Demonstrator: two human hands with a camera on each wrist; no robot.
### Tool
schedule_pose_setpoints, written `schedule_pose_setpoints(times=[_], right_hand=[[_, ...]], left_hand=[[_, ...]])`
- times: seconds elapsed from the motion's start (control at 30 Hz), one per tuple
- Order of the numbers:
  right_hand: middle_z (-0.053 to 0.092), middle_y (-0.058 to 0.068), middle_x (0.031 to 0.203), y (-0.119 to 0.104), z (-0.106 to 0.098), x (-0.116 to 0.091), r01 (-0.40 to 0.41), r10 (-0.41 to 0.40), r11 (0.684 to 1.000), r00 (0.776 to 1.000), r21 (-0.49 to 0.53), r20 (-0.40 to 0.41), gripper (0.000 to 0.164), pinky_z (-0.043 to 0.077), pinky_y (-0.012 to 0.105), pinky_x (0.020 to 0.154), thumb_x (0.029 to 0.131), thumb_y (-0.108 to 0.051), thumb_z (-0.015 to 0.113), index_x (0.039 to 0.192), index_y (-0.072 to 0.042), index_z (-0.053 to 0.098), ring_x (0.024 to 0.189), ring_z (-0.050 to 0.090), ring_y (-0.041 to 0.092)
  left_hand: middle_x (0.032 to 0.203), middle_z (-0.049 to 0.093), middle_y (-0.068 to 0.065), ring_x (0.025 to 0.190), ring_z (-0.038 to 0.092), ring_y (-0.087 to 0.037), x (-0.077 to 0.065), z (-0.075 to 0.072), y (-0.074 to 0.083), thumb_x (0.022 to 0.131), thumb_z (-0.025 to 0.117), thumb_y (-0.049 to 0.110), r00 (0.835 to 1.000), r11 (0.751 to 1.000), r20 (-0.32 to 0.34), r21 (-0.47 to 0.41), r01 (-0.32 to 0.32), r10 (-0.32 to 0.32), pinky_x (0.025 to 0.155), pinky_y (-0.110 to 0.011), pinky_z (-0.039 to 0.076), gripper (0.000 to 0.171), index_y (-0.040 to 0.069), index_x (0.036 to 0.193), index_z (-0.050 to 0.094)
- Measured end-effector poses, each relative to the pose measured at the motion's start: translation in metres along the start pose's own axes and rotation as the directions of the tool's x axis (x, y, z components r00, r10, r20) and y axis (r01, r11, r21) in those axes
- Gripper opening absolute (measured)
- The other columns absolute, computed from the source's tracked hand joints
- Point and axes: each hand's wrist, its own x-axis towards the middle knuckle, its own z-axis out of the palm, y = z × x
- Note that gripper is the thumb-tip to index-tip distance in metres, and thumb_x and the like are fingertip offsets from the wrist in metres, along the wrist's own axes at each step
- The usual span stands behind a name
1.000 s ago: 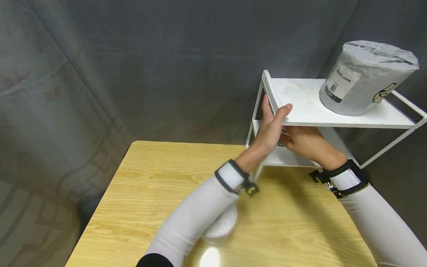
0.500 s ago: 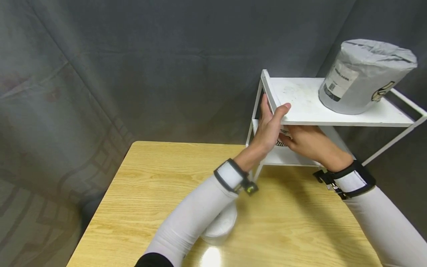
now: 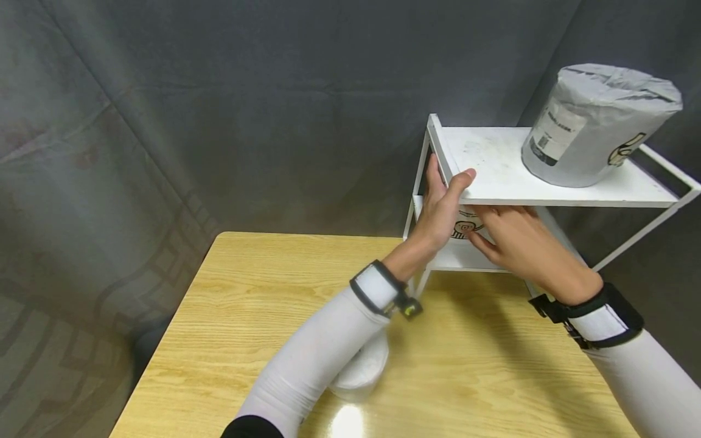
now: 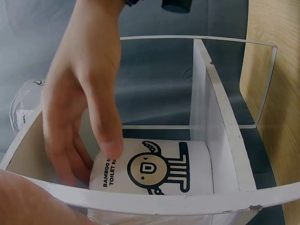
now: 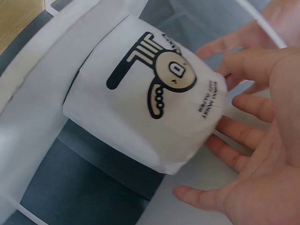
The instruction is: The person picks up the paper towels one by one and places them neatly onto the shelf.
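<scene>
A white-wrapped toilet roll [image 4: 199, 164] printed with a cartoon figure lies on the lower level of a white two-tier shelf [image 3: 482, 158], against its side panel. My left hand [image 3: 438, 213] holds the shelf's front left corner, thumb over the top board and fingers along the outer side. Between the boards, my right hand [image 3: 520, 246] is beside the roll, its fingers spread and loosely bent. In the right wrist view that hand [image 5: 267, 154] has its fingertips at the end of the toilet roll [image 5: 136, 103]; whether they touch it I cannot tell.
A large grey-white wrapped package [image 3: 591, 134] stands on the shelf's top board. On the wooden table [image 3: 274, 286], a white rounded object [image 3: 364, 368] is partly hidden under my left forearm. A dark grey cloth [image 3: 328, 121] hangs behind.
My right hand has drawn back from the toilet roll, toward me and to the right, uncovering more of its printed figure. My left hand has stayed on the shelf.
</scene>
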Motion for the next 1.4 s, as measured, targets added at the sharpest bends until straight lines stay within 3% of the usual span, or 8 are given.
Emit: schedule_pose_setpoints(times=[0.07, 0.17, 0.3, 0.37, 0.5, 1.0, 1.23, 1.4], right_hand=[[0.063, 0.032, 0.130, -0.003, -0.004, -0.005, 0.019, -0.019, 1.000, 1.000, 0.003, -0.015, 0.067, 0.046, 0.072, 0.090, 0.088, -0.013, 0.080, 0.148, -0.002, 0.051, 0.111, 0.063, 0.054], [0.060, 0.028, 0.136, -0.007, -0.009, -0.011, 0.075, -0.074, 0.997, 0.995, 0.003, -0.064, 0.054, 0.041, 0.072, 0.093, 0.105, -0.036, 0.063, 0.148, -0.005, 0.053, 0.124, 0.054, 0.054], [0.059, 0.023, 0.135, -0.012, -0.013, -0.017, 0.140, -0.140, 0.990, 0.983, -0.010, -0.119, 0.066, 0.043, 0.065, 0.084, 0.112, -0.056, 0.032, 0.145, -0.004, 0.057, 0.124, 0.052, 0.047], [0.060, 0.022, 0.134, -0.014, -0.015, -0.019, 0.155, -0.156, 0.988, 0.979, -0.018, -0.129, 0.067, 0.042, 0.061, 0.079, 0.112, -0.056, 0.031, 0.143, -0.003, 0.058, 0.121, 0.052, 0.045], [0.060, 0.021, 0.134, -0.019, -0.018, -0.024, 0.165, -0.165, 0.986, 0.978, -0.013, -0.131, 0.067, 0.040, 0.062, 0.085, 0.112, -0.055, 0.031, 0.143, -0.002, 0.058, 0.119, 0.053, 0.044], [0.059, 0.018, 0.146, -0.051, -0.030, -0.051, 0.112, -0.108, 0.992, 0.992, 0.052, -0.067, 0.070, 0.032, 0.081, 0.105, 0.112, -0.058, 0.031, 0.150, -0.004, 0.056, 0.135, 0.051, 0.040], [0.059, 0.016, 0.149, -0.057, -0.029, -0.058, 0.115, -0.110, 0.992, 0.991, 0.058, -0.070, 0.068, 0.031, 0.080, 0.108, 0.112, -0.056, 0.033, 0.153, -0.006, 0.054, 0.136, 0.052, 0.038], [0.060, 0.015, 0.148, -0.061, -0.030, -0.063, 0.119, -0.115, 0.991, 0.991, 0.062, -0.073, 0.068, 0.030, 0.077, 0.113, 0.112, -0.056, 0.033, 0.150, -0.005, 0.057, 0.136, 0.053, 0.037]], left_hand=[[0.178, 0.006, 0.002, 0.161, 0.014, -0.015, 0.000, 0.000, 0.000, 0.095, 0.045, 0.062, 1.000, 1.000, 0.003, 0.003, 0.000, 0.000, 0.129, -0.048, 0.019, 0.096, 0.029, 0.172, -0.002], [0.178, 0.005, 0.002, 0.161, 0.013, -0.015, 0.000, 0.000, 0.000, 0.095, 0.044, 0.063, 1.000, 1.000, 0.009, 0.006, -0.001, 0.001, 0.129, -0.049, 0.019, 0.096, 0.028, 0.172, -0.002], [0.178, 0.004, 0.003, 0.161, 0.012, -0.016, -0.001, -0.002, 0.000, 0.095, 0.043, 0.064, 1.000, 1.000, 0.010, 0.013, 0.005, -0.005, 0.129, -0.050, 0.018, 0.096, 0.028, 0.172, -0.003], [0.178, 0.004, 0.002, 0.161, 0.012, -0.017, -0.001, -0.002, 0.000, 0.095, 0.044, 0.063, 1.000, 1.000, 0.007, 0.010, 0.004, -0.005, 0.129, -0.050, 0.018, 0.096, 0.027, 0.172, -0.002], [0.178, 0.005, 0.002, 0.161, 0.012, -0.017, -0.001, -0.002, 0.000, 0.095, 0.044, 0.062, 1.000, 1.000, 0.011, 0.006, 0.002, -0.002, 0.130, -0.049, 0.018, 0.096, 0.026, 0.172, -0.002], [0.178, 0.004, 0.002, 0.162, 0.011, -0.020, -0.001, 0.001, 0.002, 0.094, 0.043, 0.064, 1.000, 0.999, 0.007, 0.030, 0.018, -0.018, 0.129, -0.054, 0.017, 0.097, 0.028, 0.172, -0.001], [0.178, 0.004, 0.002, 0.163, 0.012, -0.023, -0.002, 0.000, 0.002, 0.094, 0.042, 0.065, 0.999, 0.998, 0.002, 0.046, 0.034, -0.034, 0.128, -0.059, 0.017, 0.095, 0.031, 0.172, -0.002], [0.178, 0.005, 0.002, 0.162, 0.012, -0.021, -0.001, -0.001, 0.003, 0.094, 0.044, 0.064, 1.000, 0.999, -0.012, 0.044, 0.028, -0.028, 0.129, -0.055, 0.016, 0.096, 0.029, 0.172, 0.000]])
